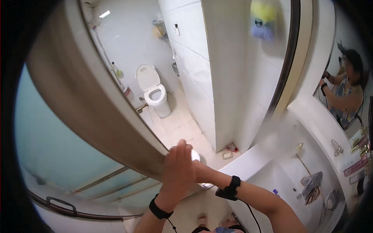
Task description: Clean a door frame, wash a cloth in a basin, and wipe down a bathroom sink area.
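Observation:
My left hand [178, 167] is raised before the end of a brownish door or partition frame [122, 139], its fingers straight and close to each other. My right hand [199, 171] reaches in from the right and is mostly hidden behind the left one; whether it holds anything is hidden. Both wrists wear black bands with thin cables. Just beyond the hands, a white round thing [195, 155] is partly covered. Farther off stands a white toilet [157, 97] with its lid up.
A white washbasin [262, 180] with a grey faucet [313, 183] lies at the right, below a ledge with hair clips [337, 148] and a mirror [344, 96] showing a person. A tiled wall corner [211, 87] juts out ahead. A frosted glass panel [64, 131] with a handle [61, 204] is at left.

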Tool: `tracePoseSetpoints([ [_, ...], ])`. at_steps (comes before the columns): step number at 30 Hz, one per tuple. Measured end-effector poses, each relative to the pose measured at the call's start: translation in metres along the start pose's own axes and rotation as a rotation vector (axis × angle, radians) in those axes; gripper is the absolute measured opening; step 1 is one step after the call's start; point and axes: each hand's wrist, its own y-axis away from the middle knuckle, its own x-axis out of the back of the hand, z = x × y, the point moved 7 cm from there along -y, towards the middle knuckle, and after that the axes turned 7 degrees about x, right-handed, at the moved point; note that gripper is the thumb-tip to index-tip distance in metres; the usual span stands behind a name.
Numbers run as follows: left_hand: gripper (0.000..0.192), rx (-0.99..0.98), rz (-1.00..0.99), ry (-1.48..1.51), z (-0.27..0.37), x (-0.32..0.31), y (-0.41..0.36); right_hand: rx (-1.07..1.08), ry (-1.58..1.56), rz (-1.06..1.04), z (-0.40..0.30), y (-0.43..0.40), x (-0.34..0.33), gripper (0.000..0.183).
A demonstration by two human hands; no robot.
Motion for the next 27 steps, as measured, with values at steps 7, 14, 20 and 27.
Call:
tracePoseSetpoints([
  [7,0.027,0.082,0.094,-0.05,-0.042,0.021,0.024,-0.415,-0.319,-0.01,-0.03,-0.02,-0.021,0.062],
  [14,0.03,0.163,0.076,-0.122,-0.066,0.019,0.05,-0.823,-0.311,-0.039,-0.049,0.057,-0.032,0.066],
  [20,0.029,-0.198,-0.375,0.395,0.01,-0.11,0.126,-1.111,-0.137,0.174,-0.063,0.199,-0.039,0.047],
  [27,0.028,-0.289,-0.686,0.613,0.096,-0.172,0.205,-1.444,0.114,0.289,-0.086,0.418,0.014,0.02],
])
